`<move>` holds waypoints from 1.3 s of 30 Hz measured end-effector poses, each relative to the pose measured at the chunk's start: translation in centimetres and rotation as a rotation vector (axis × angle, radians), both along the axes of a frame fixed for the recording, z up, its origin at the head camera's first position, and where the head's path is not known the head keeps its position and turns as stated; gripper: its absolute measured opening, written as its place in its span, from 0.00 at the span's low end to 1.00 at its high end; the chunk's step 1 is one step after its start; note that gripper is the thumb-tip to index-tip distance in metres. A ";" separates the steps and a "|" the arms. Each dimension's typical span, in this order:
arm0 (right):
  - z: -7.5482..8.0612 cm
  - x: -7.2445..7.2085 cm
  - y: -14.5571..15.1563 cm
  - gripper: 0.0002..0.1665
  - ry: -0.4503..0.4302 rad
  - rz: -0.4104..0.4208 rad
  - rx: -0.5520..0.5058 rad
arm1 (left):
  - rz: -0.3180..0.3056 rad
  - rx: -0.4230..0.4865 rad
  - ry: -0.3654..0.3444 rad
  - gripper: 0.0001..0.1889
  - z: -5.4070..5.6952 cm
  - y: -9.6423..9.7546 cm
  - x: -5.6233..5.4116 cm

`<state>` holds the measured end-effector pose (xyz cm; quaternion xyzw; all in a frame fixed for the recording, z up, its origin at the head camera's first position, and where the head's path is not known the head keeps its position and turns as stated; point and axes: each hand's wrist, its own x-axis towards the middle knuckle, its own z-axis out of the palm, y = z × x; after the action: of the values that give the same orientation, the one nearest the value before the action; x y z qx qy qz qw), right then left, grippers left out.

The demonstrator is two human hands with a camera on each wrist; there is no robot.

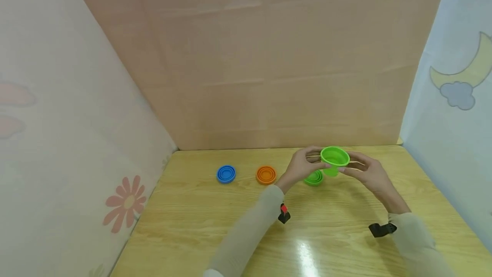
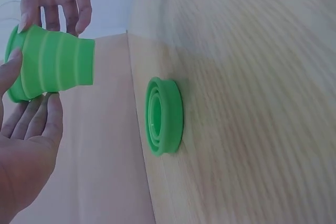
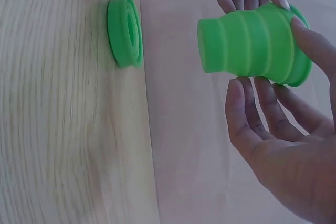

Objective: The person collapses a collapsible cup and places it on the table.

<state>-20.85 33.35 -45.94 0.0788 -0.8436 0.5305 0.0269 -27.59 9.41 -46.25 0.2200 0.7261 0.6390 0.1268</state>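
Observation:
Both hands hold a light green collapsible cup (image 1: 335, 157) up off the table, pulled out to its full stepped height with its mouth upward. My left hand (image 1: 303, 165) pinches its rim from the left, thumb in front and fingers behind. From the right, my right hand (image 1: 367, 173) grips the same rim in a like manner. In the left wrist view the cup (image 2: 58, 61) shows its ringed wall and narrow base. Below it a second green collapsible cup (image 1: 314, 178), folded flat, lies on the table, partly hidden by the left hand and the raised cup.
A folded orange cup (image 1: 266, 175) and a folded blue cup (image 1: 226, 174) lie to the left in the same row on the wooden table (image 1: 192, 213). A brown backdrop (image 1: 261, 63) rises behind the table, with pale walls at both sides.

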 end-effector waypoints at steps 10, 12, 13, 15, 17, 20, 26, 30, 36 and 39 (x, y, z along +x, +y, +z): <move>-0.5 0.8 -4.5 0.34 0.011 0.161 -0.027 | 0.004 0.040 0.012 0.27 -1.4 -5.6 2.7; -0.9 0.9 -5.6 0.34 0.007 0.203 -0.055 | 0.006 0.032 0.012 0.27 -1.7 -7.1 3.5; -1.1 1.0 -6.2 0.34 0.004 0.226 -0.065 | 0.007 0.024 0.008 0.27 -1.9 -7.8 3.9; -1.6 1.1 -7.2 0.35 0.002 0.266 -0.081 | 0.009 0.015 -0.004 0.27 -2.2 -9.2 4.6; -2.0 1.1 -8.0 0.35 -0.004 0.298 -0.090 | 0.017 0.010 -0.017 0.26 -2.6 -10.3 5.1; -2.6 1.1 -9.0 0.35 0.001 0.331 -0.082 | 0.033 0.002 -0.035 0.27 -3.1 -11.5 5.6; -3.5 1.2 -10.0 0.35 -0.003 0.381 -0.080 | 0.046 -0.016 -0.037 0.28 -3.7 -13.1 6.6; -3.9 1.2 -10.5 0.36 -0.007 0.418 -0.085 | 0.047 -0.020 -0.017 0.28 -3.9 -13.9 7.3; -4.1 1.5 -11.0 0.35 -0.024 0.449 -0.102 | 0.049 -0.035 -0.002 0.27 -4.1 -14.7 8.0; -4.1 1.6 -11.1 0.35 -0.036 0.443 -0.089 | 0.046 -0.033 -0.020 0.27 -4.3 -14.9 8.2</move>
<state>-19.21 22.26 -50.02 0.2514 -0.7817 0.5616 -0.1017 -19.40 -5.50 -50.54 0.1946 0.7402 0.6318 0.1232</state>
